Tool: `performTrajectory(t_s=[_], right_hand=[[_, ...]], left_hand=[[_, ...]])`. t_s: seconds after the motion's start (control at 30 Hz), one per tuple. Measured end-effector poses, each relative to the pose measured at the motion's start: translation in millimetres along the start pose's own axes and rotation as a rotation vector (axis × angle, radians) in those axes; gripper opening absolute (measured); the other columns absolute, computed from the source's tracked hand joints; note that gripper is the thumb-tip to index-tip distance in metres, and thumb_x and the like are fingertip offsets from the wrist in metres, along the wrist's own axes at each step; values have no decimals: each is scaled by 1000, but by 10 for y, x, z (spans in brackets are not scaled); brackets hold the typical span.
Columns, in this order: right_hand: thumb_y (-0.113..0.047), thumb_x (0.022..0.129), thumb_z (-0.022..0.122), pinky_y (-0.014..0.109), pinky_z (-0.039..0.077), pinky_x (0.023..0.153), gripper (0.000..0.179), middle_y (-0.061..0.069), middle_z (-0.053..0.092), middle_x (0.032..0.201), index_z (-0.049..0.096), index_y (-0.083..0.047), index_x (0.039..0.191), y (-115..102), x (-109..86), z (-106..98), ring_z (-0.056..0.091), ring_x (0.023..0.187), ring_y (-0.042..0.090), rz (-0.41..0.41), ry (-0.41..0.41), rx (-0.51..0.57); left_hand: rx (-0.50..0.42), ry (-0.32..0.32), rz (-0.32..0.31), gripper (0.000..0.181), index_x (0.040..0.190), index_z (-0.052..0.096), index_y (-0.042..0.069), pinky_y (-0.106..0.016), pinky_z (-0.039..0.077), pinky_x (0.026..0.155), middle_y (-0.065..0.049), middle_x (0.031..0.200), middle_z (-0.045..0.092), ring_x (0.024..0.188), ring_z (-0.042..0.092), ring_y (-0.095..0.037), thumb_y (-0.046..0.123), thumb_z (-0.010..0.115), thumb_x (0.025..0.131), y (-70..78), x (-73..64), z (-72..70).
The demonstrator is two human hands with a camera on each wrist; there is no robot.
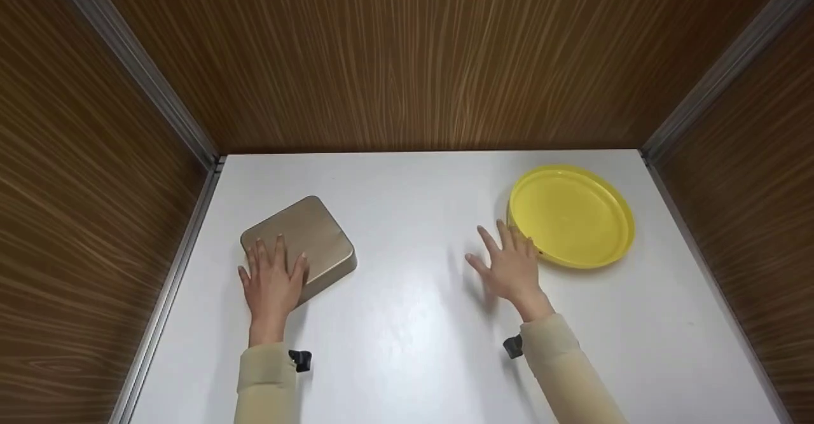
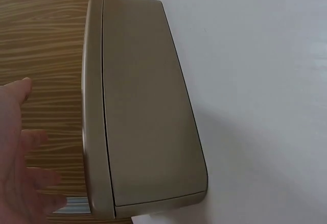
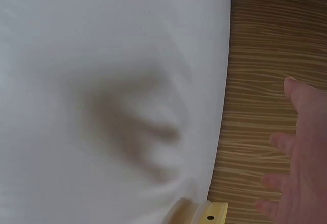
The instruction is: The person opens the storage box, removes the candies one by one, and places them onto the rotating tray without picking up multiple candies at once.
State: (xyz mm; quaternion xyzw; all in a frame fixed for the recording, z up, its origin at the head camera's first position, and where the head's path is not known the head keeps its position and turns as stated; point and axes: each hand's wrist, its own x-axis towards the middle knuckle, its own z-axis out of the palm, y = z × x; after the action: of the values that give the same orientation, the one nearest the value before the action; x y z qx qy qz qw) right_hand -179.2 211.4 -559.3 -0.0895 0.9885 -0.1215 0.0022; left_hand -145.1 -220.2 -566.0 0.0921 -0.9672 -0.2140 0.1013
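A bronze-coloured, square tin box (image 1: 311,227) with rounded corners and a lid lies on the left of the white table. Over its near left part is my left hand (image 1: 272,284), palm down with fingers spread; in the left wrist view the fingers show apart from the lid side of the tin box (image 2: 148,101). On the right lies a round yellow plastic lid-like dish (image 1: 572,217) with a raised rim. My right hand (image 1: 512,270) hovers by its near left edge, fingers straight and spread, casting a shadow. Only a corner of the yellow dish (image 3: 212,214) shows in the right wrist view.
The white table (image 1: 407,322) is bordered by wood-grain panels (image 1: 407,61) at the back and both sides, with metal rails (image 1: 146,68) at the corners. A dark wrist camera (image 1: 300,360) sits at the left cuff, and another camera (image 1: 513,347) at the right cuff.
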Motion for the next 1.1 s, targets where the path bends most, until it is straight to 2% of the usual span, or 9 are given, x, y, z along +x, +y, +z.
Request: performTrajectory(t_s=[0.17, 0.27, 0.37, 0.53, 0.63, 0.73, 0.93, 1.1], right_hand=[[-58, 98, 45, 64, 14, 112, 67, 20, 25, 157, 39, -18, 152, -106, 41, 109, 18, 144, 43, -74, 36, 52], [-57, 98, 46, 62, 18, 112, 68, 20, 27, 156, 38, -17, 152, -179, 65, 169, 21, 143, 42, -106, 29, 106], [-56, 99, 46, 58, 21, 112, 67, 19, 27, 156, 37, -16, 152, -286, 75, 204, 24, 142, 40, -124, -3, 172], [-56, 99, 44, 56, 28, 110, 67, 16, 29, 156, 35, -18, 153, -503, 98, 258, 31, 140, 38, -142, -72, 241], [-54, 100, 46, 56, 34, 107, 65, 15, 32, 155, 35, -18, 153, -633, 121, 298, 37, 136, 38, -170, -99, 262], [-52, 100, 46, 56, 39, 103, 63, 14, 36, 152, 36, -18, 153, -746, 141, 327, 43, 132, 38, -202, -120, 271], [-54, 101, 42, 54, 46, 96, 64, 14, 40, 150, 35, -18, 153, -921, 167, 379, 49, 127, 36, -265, -173, 290], [-53, 101, 43, 54, 46, 95, 63, 12, 41, 149, 35, -18, 153, -973, 189, 374, 50, 127, 35, -262, -175, 326]], left_hand=[[-57, 64, -70, 69, 150, 35, 1, -73, 13, 106, -35, 152, 23, 139, 19, -53, 43, 52, 99, -75, -58, 13], [-102, 106, -107, 68, 150, 34, -2, -71, 19, 105, -36, 150, 25, 136, 25, -55, 41, 51, 100, -108, -82, 19], [-173, 114, -159, 69, 150, 31, -5, -68, 26, 104, -38, 150, 23, 135, 27, -55, 40, 50, 101, -131, -99, 26], [-345, 34, -288, 73, 153, 16, -6, -64, 26, 107, -36, 153, 17, 137, 23, -53, 39, 43, 103, -152, -113, 44], [-474, -17, -360, 68, 155, 6, -4, -59, 19, 112, -34, 154, 15, 141, 18, -49, 30, 36, 105, -173, -121, 47], [-597, -37, -404, 63, 154, 1, -5, -54, 16, 115, -32, 156, 13, 143, 15, -44, 19, 30, 104, -200, -139, 52], [-706, -29, -461, 56, 153, 7, -7, -47, 17, 116, -29, 156, 18, 144, 18, -38, 11, 23, 103, -246, -163, 51], [-829, -69, -516, 55, 155, 11, -2, -43, 18, 117, -25, 157, 21, 144, 21, -35, 7, 22, 102, -212, -149, 58]])
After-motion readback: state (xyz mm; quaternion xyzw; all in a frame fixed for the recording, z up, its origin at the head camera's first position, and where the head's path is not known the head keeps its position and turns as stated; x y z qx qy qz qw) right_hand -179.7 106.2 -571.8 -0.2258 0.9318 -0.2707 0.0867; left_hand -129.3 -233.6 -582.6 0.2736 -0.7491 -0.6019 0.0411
